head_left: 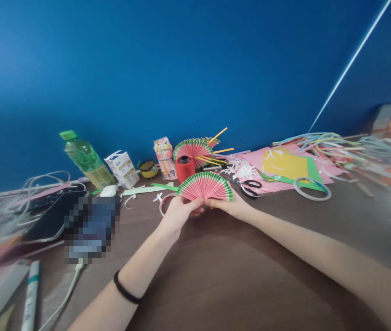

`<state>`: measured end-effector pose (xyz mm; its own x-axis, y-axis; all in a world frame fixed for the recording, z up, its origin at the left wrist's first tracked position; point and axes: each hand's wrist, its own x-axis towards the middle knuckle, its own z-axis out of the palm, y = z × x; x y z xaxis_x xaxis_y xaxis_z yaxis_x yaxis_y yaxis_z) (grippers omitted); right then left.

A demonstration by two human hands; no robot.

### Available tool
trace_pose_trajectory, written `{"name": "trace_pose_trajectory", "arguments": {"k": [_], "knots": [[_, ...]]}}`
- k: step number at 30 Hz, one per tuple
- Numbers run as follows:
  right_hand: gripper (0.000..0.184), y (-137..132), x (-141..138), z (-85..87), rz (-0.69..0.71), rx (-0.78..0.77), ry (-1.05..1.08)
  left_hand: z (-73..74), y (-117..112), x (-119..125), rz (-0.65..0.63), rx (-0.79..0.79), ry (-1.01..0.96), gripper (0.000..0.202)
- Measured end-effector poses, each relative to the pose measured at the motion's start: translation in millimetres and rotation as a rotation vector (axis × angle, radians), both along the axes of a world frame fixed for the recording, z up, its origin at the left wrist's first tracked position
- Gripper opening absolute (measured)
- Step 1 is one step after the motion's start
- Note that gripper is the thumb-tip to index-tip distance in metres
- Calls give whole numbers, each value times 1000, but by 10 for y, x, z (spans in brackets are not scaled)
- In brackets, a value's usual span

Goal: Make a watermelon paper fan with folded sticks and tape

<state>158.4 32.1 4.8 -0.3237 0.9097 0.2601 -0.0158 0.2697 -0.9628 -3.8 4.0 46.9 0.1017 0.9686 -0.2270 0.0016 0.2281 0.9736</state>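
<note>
A pleated paper fan point(205, 186), coloured like a watermelon slice with a pink middle and green rim, is spread in a half circle above the table. My left hand point(179, 212) pinches its lower edge near the centre, thumb on the front. From the other side my right hand point(233, 205) grips the lower right edge, with some fingers hidden behind the paper. Just behind the fan stands a red spool of thread point(185, 170). A roll of tape point(162, 205) lies partly hidden beside my left hand. Black-handled scissors point(251, 187) rest right of the fan.
More watermelon fans point(192, 149) with yellow sticks lean at the wall. Coloured paper point(285, 165), another tape roll point(311, 189) and straws lie right. Left are a green bottle point(87, 158), small cartons point(122, 169), a phone point(93, 225) with cable and a marker point(31, 296).
</note>
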Motion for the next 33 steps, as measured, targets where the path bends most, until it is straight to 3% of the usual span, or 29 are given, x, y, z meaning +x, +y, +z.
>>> {"name": "trace_pose_trajectory", "arguments": {"k": [7,11,15,18,21,23,25,27,29,33], "knots": [[26,-12,-85,9,-32,-221,319,-105,76,-32,64,-88,-244,13],[27,27,-74,-22,-72,-291,409,-63,167,-153,200,-82,-305,10],[26,135,2,-94,-203,-219,388,-3,283,-385,248,86,-145,14],[26,217,49,-149,-255,-175,382,6,370,-573,266,239,201,16],[28,260,61,-186,-256,-160,378,-4,420,-689,260,288,346,16],[28,266,56,-196,-260,-141,363,-9,414,-702,188,331,475,14],[26,256,51,-189,-270,-123,335,-7,378,-669,25,342,569,14],[25,234,49,-163,-266,-100,254,-2,327,-617,-287,332,665,16],[25,208,50,-129,-223,-49,124,3,285,-581,-467,333,749,14],[28,179,48,-92,-101,26,-39,-2,281,-637,-436,379,919,13]]}}
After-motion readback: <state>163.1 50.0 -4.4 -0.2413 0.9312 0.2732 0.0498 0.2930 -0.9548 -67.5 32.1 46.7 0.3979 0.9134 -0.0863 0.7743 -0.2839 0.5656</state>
